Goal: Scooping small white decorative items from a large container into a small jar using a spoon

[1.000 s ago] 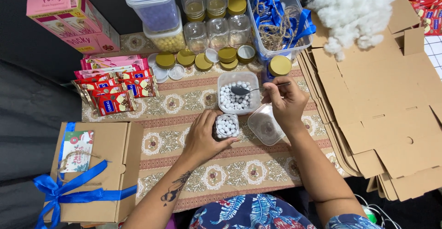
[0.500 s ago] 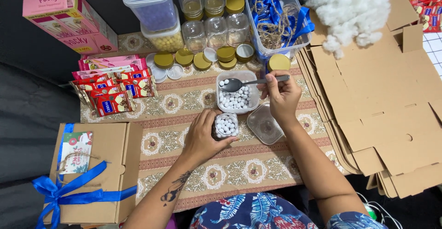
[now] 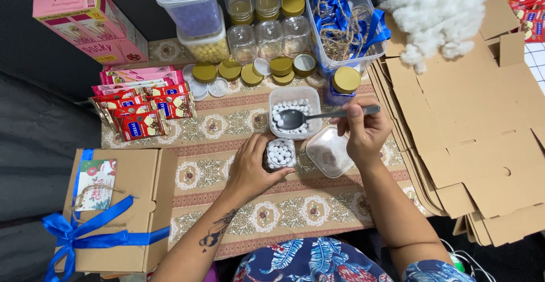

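Note:
My left hand grips a small clear jar that stands on the patterned mat, nearly full of white candies. My right hand holds a metal spoon by its handle. The spoon's bowl dips into a clear square tub of the same white candies, just behind the jar. The tub's clear lid lies on the mat under my right wrist.
Empty jars, gold lids, tubs of candy balls and a ribbon bin line the back. Snack packets and pink boxes sit left. A ribboned cardboard box is front left, flat cardboard and white stuffing right.
My right hand has moved the spoon from above the tub's right edge down into the candies in the tub. My left hand has kept hold of the jar.

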